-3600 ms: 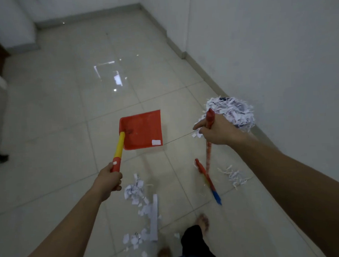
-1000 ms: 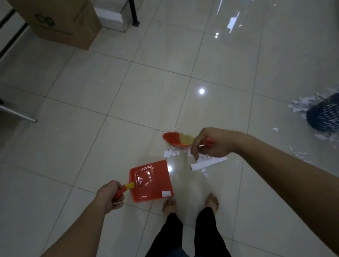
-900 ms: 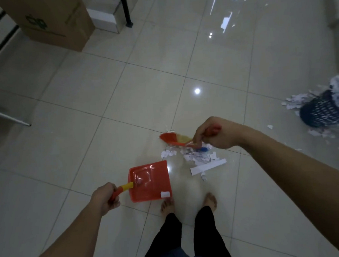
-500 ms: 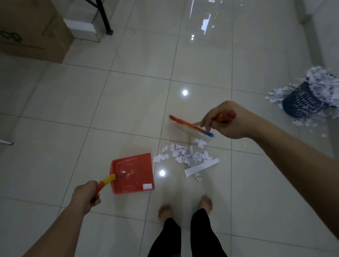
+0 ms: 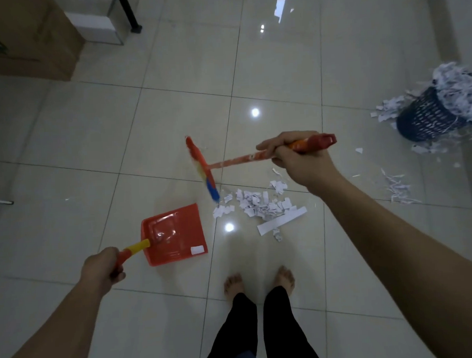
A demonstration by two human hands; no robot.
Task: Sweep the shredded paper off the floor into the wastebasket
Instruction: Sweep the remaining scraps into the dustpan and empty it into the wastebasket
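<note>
Glossy tile floor [image 5: 172,127]. Paper scraps [image 5: 261,205] light, scatter easily. Right hand [image 5: 296,159] grips broom [image 5: 204,169] handle; left hand [image 5: 102,268] grips dustpan [image 5: 175,234] handle.

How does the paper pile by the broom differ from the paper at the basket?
The pile by the broom lies flat and loose on open tiles in front of the feet, and includes one long strip. The basket paper is heaped above the rim of the wastebasket, with more spilled around its base. The pile sits near the dustpan; the basket paper is far from it. Both are white scraps.
</note>
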